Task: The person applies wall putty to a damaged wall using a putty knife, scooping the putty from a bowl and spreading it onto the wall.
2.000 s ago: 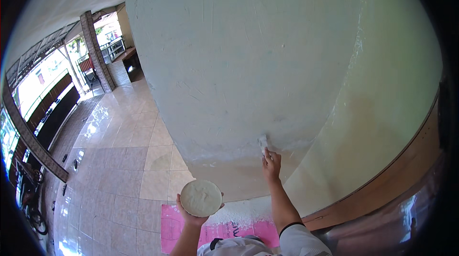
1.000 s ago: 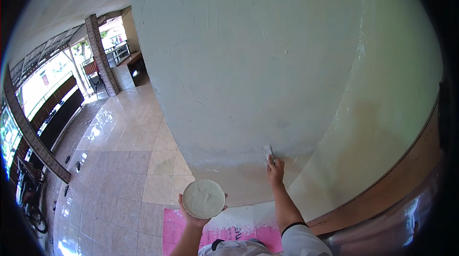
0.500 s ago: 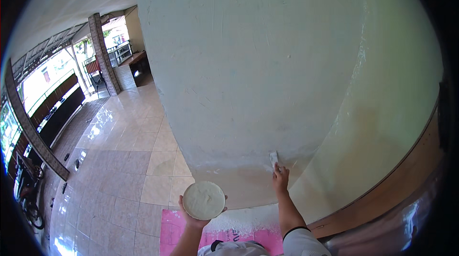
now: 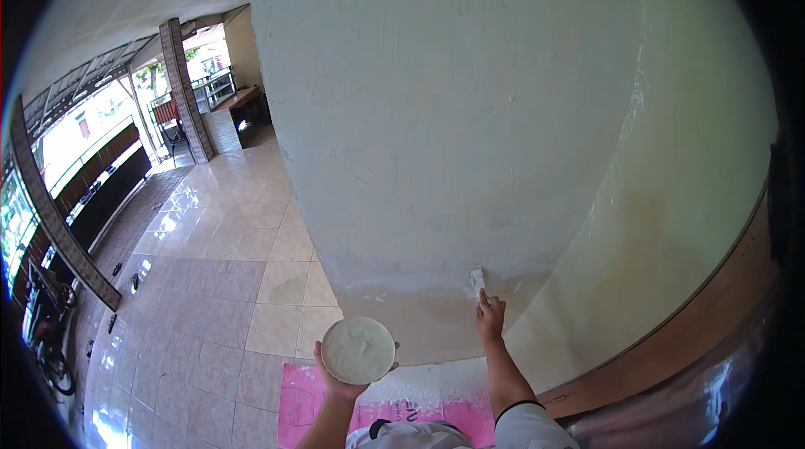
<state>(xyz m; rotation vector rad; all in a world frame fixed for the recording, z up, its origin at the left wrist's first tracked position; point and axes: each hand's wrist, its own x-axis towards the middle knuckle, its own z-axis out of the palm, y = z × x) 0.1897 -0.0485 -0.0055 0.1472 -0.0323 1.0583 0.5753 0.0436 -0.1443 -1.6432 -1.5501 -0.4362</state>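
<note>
Nearest to you, a pink sheet [image 4: 302,403] lies on the tiled floor [image 4: 226,281], dusted with white powder at the wall's foot. Your left hand [image 4: 340,378] cups a round container of white paste [image 4: 358,350] from below, grip grasping it. Your right hand [image 4: 490,319] reaches up, grip clenched around a small scraper [image 4: 477,280] whose blade touches the pale wall [image 4: 436,130] low down, at the edge between the whiter coat and bare beige patch.
</note>
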